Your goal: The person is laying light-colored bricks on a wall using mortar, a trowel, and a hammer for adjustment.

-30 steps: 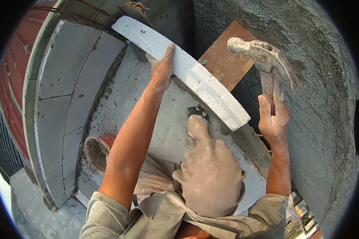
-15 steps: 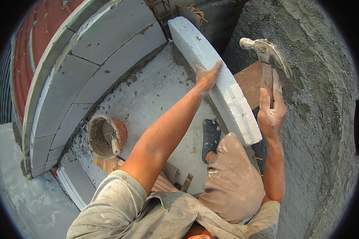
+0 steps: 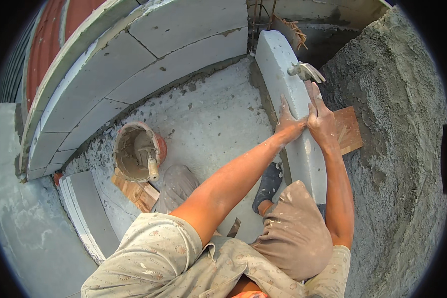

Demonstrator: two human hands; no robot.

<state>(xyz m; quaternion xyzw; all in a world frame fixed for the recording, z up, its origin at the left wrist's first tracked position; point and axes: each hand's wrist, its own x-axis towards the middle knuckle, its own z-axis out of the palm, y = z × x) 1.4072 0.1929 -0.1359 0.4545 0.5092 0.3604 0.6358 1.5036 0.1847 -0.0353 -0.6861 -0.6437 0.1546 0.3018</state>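
A long white lightweight concrete block (image 3: pixel 275 57) stands on edge along a low ledge in front of me, running away from my right knee. My left hand (image 3: pixel 289 125) grips it around the middle, thumb on the near side; some of its fingers are hidden. Close beside it, my right hand (image 3: pixel 324 124) is closed around the handle of a claw hammer (image 3: pixel 307 72). The hammer's head is over the block's top, toward the far end; whether it touches the block I cannot tell.
A mortar-filled bucket (image 3: pixel 134 154) holds a trowel (image 3: pixel 153 170) at left. Behind it curves a grey block wall (image 3: pixel 102 107). Loose block slabs (image 3: pixel 92 208) lie at lower left. A brown board (image 3: pixel 348 130) sits right of the block, against a rough cement slope (image 3: pixel 397 164).
My right hand has brought the hammer left, from beside the block to over its top. My left hand stays on the block. The whole view has shifted.
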